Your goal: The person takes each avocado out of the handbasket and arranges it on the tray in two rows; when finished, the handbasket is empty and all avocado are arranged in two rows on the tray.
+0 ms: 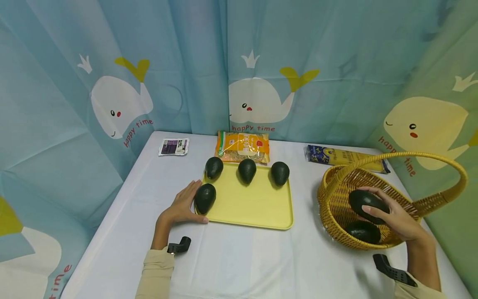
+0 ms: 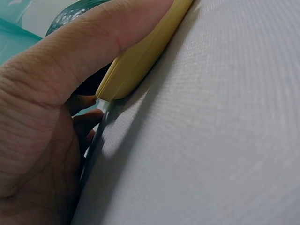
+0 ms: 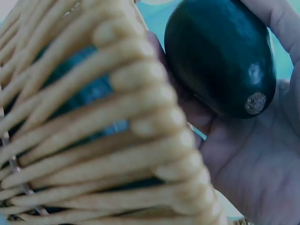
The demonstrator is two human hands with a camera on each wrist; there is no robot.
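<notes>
A yellow tray lies on the white table with three dark avocados along its far edge and another avocado at its left side. My left hand rests at the tray's near left corner, fingers against that avocado, thumb lying along the tray rim. My right hand grips one avocado inside the wicker basket, just above a second avocado on its floor. The right wrist view shows the held avocado against my palm, behind the basket weave.
An orange snack packet lies behind the tray, a small purple-and-white packet at the back left, and a long blue-and-yellow packet behind the basket. Whale-print curtains enclose the table on three sides. The basket handle arches over my right hand.
</notes>
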